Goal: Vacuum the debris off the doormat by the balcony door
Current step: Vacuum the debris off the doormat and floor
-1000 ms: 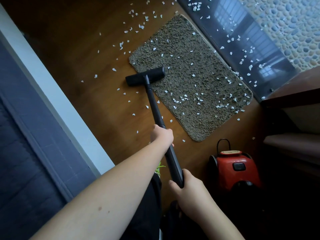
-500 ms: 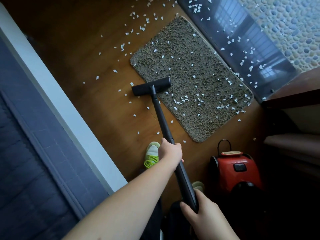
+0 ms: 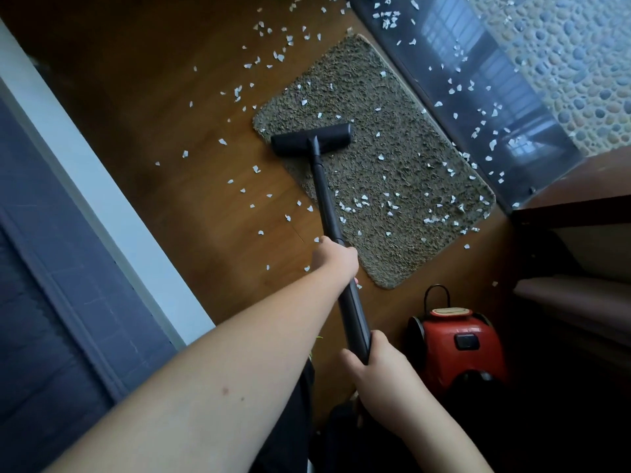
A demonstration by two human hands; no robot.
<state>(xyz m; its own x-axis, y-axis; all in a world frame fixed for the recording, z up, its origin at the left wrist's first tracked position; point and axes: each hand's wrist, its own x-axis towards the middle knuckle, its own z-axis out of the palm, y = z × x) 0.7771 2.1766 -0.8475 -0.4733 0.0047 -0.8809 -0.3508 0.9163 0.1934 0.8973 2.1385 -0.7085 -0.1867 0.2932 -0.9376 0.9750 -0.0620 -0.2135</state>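
Observation:
A shaggy brown doormat [image 3: 403,155] lies on the wooden floor beside the balcony door's dark sill, strewn with small white debris scraps [image 3: 392,206]. The black vacuum head [image 3: 311,139] sits on the mat's left corner, partly over its edge. A black wand [image 3: 327,203] runs from the head back toward me. My left hand [image 3: 333,256] grips the wand halfway along. My right hand [image 3: 379,373] grips its lower end.
A red canister vacuum [image 3: 457,346] stands on the floor at the lower right. White scraps also dot the wooden floor [image 3: 191,138] and the dark door sill [image 3: 478,107]. A white-framed grey wall [image 3: 68,233] runs along the left; dark furniture [image 3: 573,254] stands at the right.
The vacuum head moved right from the mat's left edge onto the mat's corner. Both hands shifted with the wand. A green-laced shoe seen half a second ago is hidden.

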